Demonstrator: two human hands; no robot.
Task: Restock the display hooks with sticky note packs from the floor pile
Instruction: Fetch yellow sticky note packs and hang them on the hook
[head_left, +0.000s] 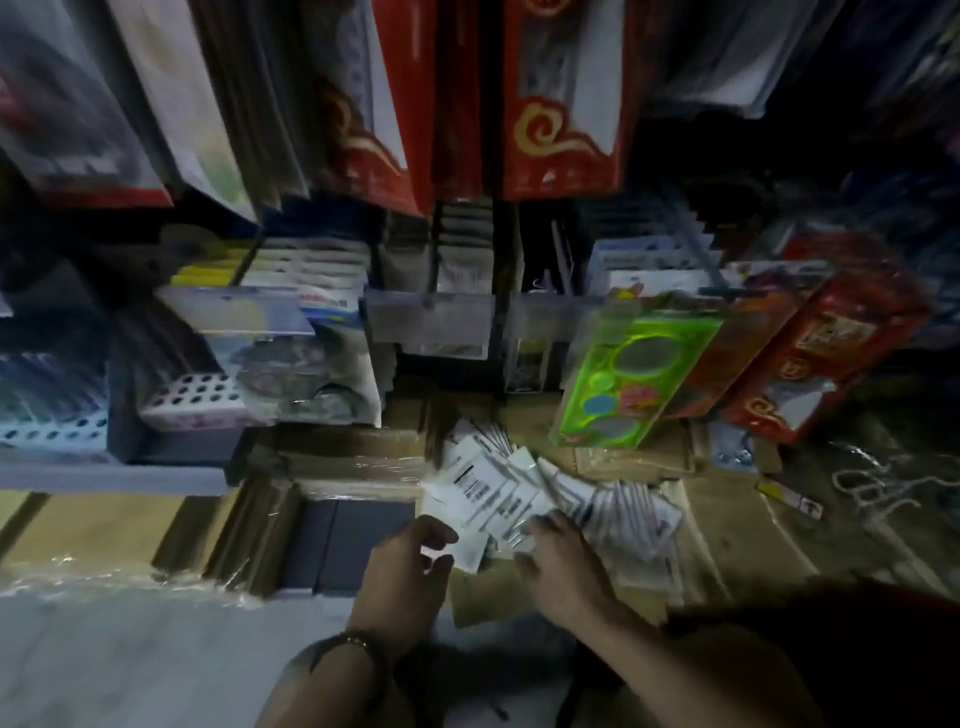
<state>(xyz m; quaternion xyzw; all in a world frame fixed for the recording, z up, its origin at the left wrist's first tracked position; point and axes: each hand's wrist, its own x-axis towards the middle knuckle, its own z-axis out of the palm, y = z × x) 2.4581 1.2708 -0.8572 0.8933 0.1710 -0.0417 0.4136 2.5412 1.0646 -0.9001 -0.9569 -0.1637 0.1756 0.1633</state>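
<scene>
A fanned pile of white sticky note packs (524, 493) lies on cardboard on the floor, below the display hooks (457, 270). My left hand (408, 577) pinches the near corner of one pack (465, 551) between thumb and fingers. My right hand (563, 561) lies on the middle of the pile with its fingers curled over several packs. Rows of white packs hang on the hooks above. The picture is dim and blurred.
Flat cardboard boxes wrapped in film (218, 525) lie left of the pile. A green stencil pack (634, 374) and red boxes (826, 353) lean at the right. Red and white packages (561, 98) hang overhead. Pale floor (130, 665) shows at the lower left.
</scene>
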